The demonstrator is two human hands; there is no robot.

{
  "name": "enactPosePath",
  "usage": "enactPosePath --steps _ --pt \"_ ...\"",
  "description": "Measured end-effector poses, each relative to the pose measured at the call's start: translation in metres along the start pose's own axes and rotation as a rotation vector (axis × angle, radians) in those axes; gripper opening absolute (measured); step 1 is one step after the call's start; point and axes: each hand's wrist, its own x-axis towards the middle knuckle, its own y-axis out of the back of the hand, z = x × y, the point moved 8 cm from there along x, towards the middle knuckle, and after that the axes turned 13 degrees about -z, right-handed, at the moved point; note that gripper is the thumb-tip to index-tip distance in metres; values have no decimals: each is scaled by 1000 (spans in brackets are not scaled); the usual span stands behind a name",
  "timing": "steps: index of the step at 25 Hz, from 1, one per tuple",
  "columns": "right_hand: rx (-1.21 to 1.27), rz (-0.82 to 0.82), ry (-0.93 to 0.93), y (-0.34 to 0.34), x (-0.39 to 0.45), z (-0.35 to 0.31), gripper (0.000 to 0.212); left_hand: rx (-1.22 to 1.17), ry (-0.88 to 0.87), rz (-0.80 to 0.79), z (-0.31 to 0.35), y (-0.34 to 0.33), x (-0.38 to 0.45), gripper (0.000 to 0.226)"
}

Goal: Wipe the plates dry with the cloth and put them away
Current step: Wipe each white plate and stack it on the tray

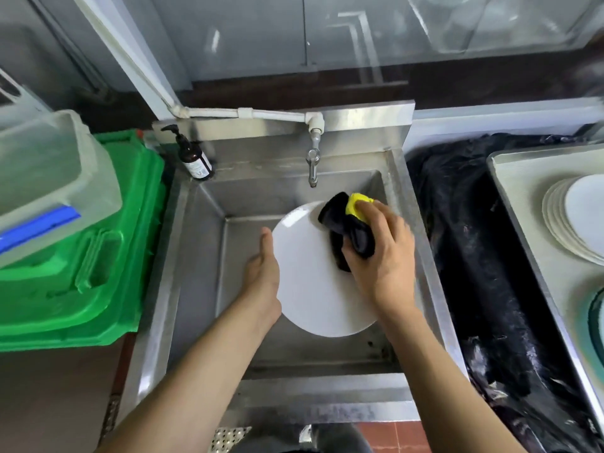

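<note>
1. The square stainless steel sink (196,256) fills the middle of the view; its metal tap (312,165) hangs from the back wall at 12 o'clock, above the basin.
2. A black plastic sheet (474,273) lies crumpled at 3 o'clock of the sink, just beside its right rim.
3. A green plastic crate (98,273) stands at 9 o'clock of the sink, w/ a clear plastic box (49,178) on top of it.
4. A pale flat tray (523,197) sits at 3 o'clock, past the black sheet; on it is a stack of white round plates (575,217).
5. The round white ceramic plate (307,273) is held over the basin, approx. in the centre of the view, tilted.
6. The left hand (264,273) holds the plate at its 9 o'clock edge; thumb lies along the rim, other fingers are hidden behind the plate.
7. The right hand (382,253) grips the black and yellow cloth (346,227) and presses it on the plate face at approx. 2 o'clock. The two hands are apart, plate between them.
8. A brown pump bottle w/ white label (194,156) stands on the sink's back left corner, at 11 o'clock.
</note>
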Motion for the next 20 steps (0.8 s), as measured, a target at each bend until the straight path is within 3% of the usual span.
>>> enactPosePath --steps 5,9,10,14,15,18,20 --pt "-9 -38 29 -27 12 -24 59 40 -107 125 25 5 -1 54" --pt "-27 -170 318 -53 -1 -75 54 48 -138 129 37 12 1 61" --pt "-42 -156 310 -50 4 -74 53 38 -136 132 38 14 0 61" --pt "89 17 -68 -30 46 -53 53 51 -202 172 48 6 -12 56" --pt "104 -3 -57 -33 51 -62 53 55 -211 181 54 4 -15 55" --pt "45 -201 255 -54 44 -104 49 -30 -221 175 64 11 -12 54" --pt "16 -225 289 -55 41 -103 49 -54 -228 167 65 16 -14 54"
